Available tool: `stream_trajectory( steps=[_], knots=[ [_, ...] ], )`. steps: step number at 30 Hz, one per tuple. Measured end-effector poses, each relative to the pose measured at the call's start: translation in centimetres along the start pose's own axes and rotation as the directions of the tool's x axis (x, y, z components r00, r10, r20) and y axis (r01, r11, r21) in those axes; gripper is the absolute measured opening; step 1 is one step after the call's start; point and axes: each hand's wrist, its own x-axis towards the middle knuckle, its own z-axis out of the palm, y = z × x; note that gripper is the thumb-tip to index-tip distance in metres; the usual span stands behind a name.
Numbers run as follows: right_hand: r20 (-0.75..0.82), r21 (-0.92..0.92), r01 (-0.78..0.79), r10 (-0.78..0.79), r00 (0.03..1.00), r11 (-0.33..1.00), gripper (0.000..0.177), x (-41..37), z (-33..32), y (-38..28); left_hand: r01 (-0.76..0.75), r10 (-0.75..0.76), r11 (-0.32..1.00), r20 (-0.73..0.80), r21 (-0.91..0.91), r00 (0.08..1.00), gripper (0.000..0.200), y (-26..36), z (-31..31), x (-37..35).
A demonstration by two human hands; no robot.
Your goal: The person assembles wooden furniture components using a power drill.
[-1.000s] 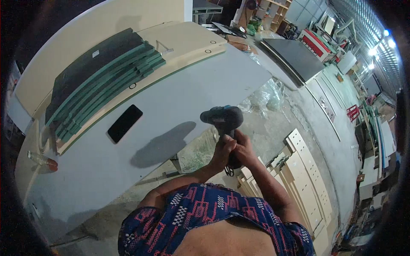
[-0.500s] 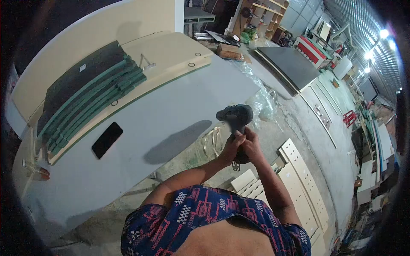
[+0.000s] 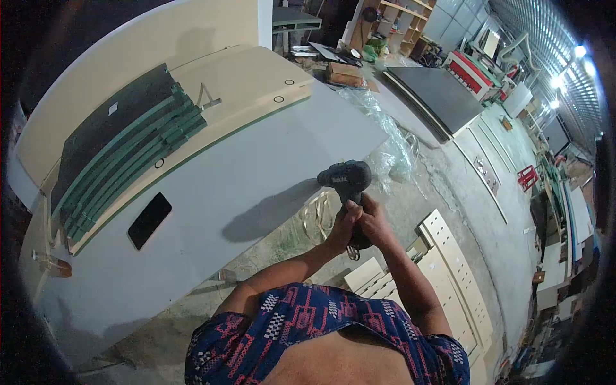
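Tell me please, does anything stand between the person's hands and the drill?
Nothing visible does. The left hand and the right hand both close directly around the handle of the drill, with no object between skin and tool. The drill is held up beside the near edge of the grey panel.

A black phone (image 3: 149,221) lies on the grey panel (image 3: 256,173) near green-edged boards (image 3: 122,154).
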Motion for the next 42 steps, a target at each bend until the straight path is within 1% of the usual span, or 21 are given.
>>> stream_trajectory(
  steps=[3, 6, 9, 12, 13, 16, 17, 18, 20, 21, 23, 24, 26, 27, 30, 31, 34, 37, 38, 40, 42],
  knots=[
    [0.006, -0.138, 0.049, -0.048, 0.999, 0.989, 0.039, 0.6, 0.0, 1.3, -0.07, 0.071, 0.996, 0.006, -0.051, 0.997, 0.037, -0.3, 0.0, -0.1],
    [0.006, -0.115, 0.03, -0.03, 1.0, 0.993, 0.035, 0.3, 0.2, 0.6, -0.009, 0.005, 0.997, 0.043, 0.08, 0.999, 0.049, 0.5, -0.9, -0.2],
    [0.045, -0.062, 0.076, -0.074, 0.996, 0.995, 0.035, 0.2, 0.5, 0.4, -0.05, 0.05, 0.999, 0.01, 0.007, 0.999, 0.046, 1.2, -2.7, -1.0],
    [0.077, -0.086, -0.044, 0.051, 0.996, 0.995, 0.034, -0.3, 0.4, -0.7, 0.206, -0.192, 0.971, -0.122, 0.119, 0.974, 0.054, 1.6, -6.0, -0.9],
    [0.077, -0.056, -0.046, 0.05, 0.996, 0.997, 0.034, -0.3, 0.4, -0.6, 0.253, -0.235, 0.963, -0.174, 0.089, 0.956, 0.059, 1.4, -6.6, -0.7],
    [0.072, -0.002, -0.05, 0.05, 0.996, 0.999, 0.033, -0.5, 0.2, -0.6, 0.214, -0.249, 0.965, -0.279, -0.149, 0.927, 0.06, 1.3, -7.3, -0.7],
    [0.068, -0.005, -0.053, 0.053, 0.996, 0.999, 0.033, -0.7, 0.2, -0.8, 0.156, -0.219, 0.965, -0.324, -0.21, 0.92, 0.058, 0.5, -8.1, -0.3],
    [0.065, -0.007, -0.056, 0.056, 0.996, 0.998, 0.033, -0.8, 0.2, -0.9, 0.118, -0.182, 0.972, -0.33, -0.204, 0.926, 0.058, 0.5, -8.2, -0.4],
    [0.05, 0.055, -0.02, 0.017, 0.999, 0.998, 0.033, -0.9, 0.4, -0.4, 0.043, -0.108, 0.98, -0.341, -0.194, 0.934, 0.057, 0.7, -8.7, -0.5],
    [0.042, 0.086, -0.001, -0.002, 0.999, 0.996, 0.033, -0.9, 0.5, -0.3, 0.063, -0.126, 0.981, -0.349, -0.186, 0.928, 0.057, 0.6, -8.9, -0.3],
    [0.034, 0.063, -0.028, 0.026, 0.999, 0.998, 0.032, -0.9, 0.6, -0.4, 0.103, -0.16, 0.98, -0.367, -0.17, 0.916, 0.058, 0.3, -9.4, 0.2],
    [0.029, 0.052, -0.042, 0.04, 0.999, 0.998, 0.032, -0.9, 0.7, -0.5, 0.075, -0.114, 0.99, -0.373, -0.116, 0.921, 0.058, 0.3, -9.4, 0.2],
    [0.048, 0.115, -0.041, 0.035, 0.998, 0.993, 0.032, -0.7, 1.1, 0.6, 0.019, -0.021, 1.0, -0.378, -0.009, 0.926, 0.058, 0.2, -9.5, -0.2],
    [0.053, 0.143, -0.038, 0.031, 0.998, 0.989, 0.033, -0.6, 1.1, 0.5, 0.029, -0.026, 1.0, -0.379, 0.001, 0.925, 0.057, 0.5, -9.4, -0.2],
    [0.057, 0.126, -0.153, 0.146, 0.988, 0.98, 0.035, -1.1, 1.0, -0.8, 0.045, -0.03, 0.999, -0.407, 0.026, 0.913, 0.057, 1.0, -9.5, -0.6],
    [0.025, 0.155, -0.027, 0.023, 0.999, 0.988, 0.034, -0.6, 0.9, 0.5, 0.046, -0.028, 0.998, -0.418, 0.032, 0.908, 0.056, 0.5, -9.7, -0.4],
    [0.052, 0.186, -0.121, 0.114, 0.992, 0.975, 0.033, -0.5, -0.5, 0.2, 0.056, -0.025, 0.997, -0.457, 0.055, 0.889, 0.055, 1.0, -8.9, -0.7],
    [-0.008, 0.22, -0.08, 0.084, 0.996, 0.972, 0.03, 1.1, -2.4, 0.3, 0.035, -0.006, 0.998, -0.48, 0.052, 0.877, 0.048, 0.8, -9.0, -0.6],
    [-0.064, 0.216, 0.005, 0.009, 0.998, 0.976, 0.028, 1.8, -3.2, -0.2, 0.022, 0.003, 0.999, -0.485, 0.046, 0.875, 0.045, 0.7, -9.3, -0.4],
    [-0.125, 0.262, -0.041, 0.076, 0.989, 0.964, 0.028, 3.3, -5.2, -0.4, 0.032, -0.004, 0.998, -0.485, 0.049, 0.874, 0.045, 0.8, -9.3, -0.5],
    [-0.158, 0.267, -0.021, 0.066, 0.985, 0.963, 0.028, 4.8, -7.3, -0.9, 0.038, -0.003, 0.997, -0.493, 0.06, 0.87, 0.044, 1.2, -9.1, -0.7]
  ],
)
